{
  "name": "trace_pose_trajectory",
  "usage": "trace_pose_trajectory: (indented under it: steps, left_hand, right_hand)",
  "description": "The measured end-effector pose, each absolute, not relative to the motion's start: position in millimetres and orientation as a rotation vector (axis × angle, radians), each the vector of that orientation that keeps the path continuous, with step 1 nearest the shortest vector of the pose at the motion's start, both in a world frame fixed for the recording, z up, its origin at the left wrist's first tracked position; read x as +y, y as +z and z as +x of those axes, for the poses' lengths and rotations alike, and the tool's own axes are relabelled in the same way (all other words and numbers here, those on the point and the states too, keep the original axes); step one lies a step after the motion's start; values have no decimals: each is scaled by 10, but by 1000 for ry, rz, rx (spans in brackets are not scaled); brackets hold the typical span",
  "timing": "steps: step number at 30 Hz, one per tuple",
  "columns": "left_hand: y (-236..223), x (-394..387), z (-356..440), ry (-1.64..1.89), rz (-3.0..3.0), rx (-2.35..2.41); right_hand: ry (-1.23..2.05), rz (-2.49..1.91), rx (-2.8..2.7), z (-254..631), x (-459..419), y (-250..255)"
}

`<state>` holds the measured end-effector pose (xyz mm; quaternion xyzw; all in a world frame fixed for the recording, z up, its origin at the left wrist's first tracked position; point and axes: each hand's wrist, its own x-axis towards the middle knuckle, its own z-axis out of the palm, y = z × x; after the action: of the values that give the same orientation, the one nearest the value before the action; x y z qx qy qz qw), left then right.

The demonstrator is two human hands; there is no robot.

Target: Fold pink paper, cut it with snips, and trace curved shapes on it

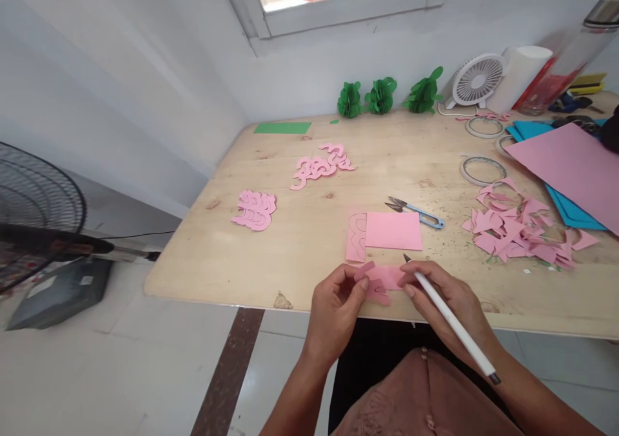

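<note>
My left hand (341,304) pinches a cut pink paper shape (378,292) at the table's front edge. A pink paper strip (391,277) lies under that shape and reaches across to my right hand (447,297). A white pen (452,323) rests in my right hand, its dark tip pointing away from me, while the fingertips touch the strip's right end. Just beyond are a pink piece with drawn curved outlines (356,239) and a plain pink rectangle (394,231). Blue-handled thread snips (418,213) lie behind the rectangle.
Pink scraps (520,229) are heaped at the right, near tape rolls (483,170) and pink and blue sheets (575,171). Cut pink shapes lie in a stack (255,210) and a loose pile (322,165). Green paper figures (380,95) and a small fan (478,80) stand along the wall.
</note>
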<state>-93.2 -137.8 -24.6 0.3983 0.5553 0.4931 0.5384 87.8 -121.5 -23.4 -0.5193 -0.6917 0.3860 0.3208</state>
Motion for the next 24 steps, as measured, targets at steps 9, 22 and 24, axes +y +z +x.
trace_pose_trajectory:
  steps: [9, 22, 24]
  left_hand:
    - [-366, -1264, -1015, 872, 1841, 1864]
    - [-208, -1155, -1018, 313, 2170, 1828]
    - [-193, -1141, -1018, 281, 2184, 1794]
  right_hand:
    - [779, -1336, -1863, 966, -1209, -411]
    - [723, -1306, -1852, 977, -1209, -472]
    - [716, -1296, -1856, 978, -1214, -479]
